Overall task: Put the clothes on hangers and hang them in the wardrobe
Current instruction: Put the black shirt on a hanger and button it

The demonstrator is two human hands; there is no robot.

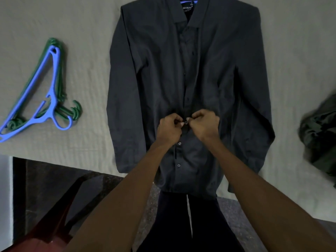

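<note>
A dark grey long-sleeved shirt (154, 79) lies flat on the pale bed sheet (87, 24), collar at the top, hem hanging over the near edge. A blue hanger (189, 1) shows inside the collar. My left hand (169, 129) and my right hand (205, 124) meet at the front placket, each pinching the shirt's fabric beside a small button (185, 122). Two more buttons below are undone.
A stack of hangers lies on the sheet at the left: a blue hanger (45, 99) on top of several green hangers (76, 110). A crumpled olive-green garment (320, 135) sits at the right edge. Dark floor (54, 179) lies below the bed's near edge.
</note>
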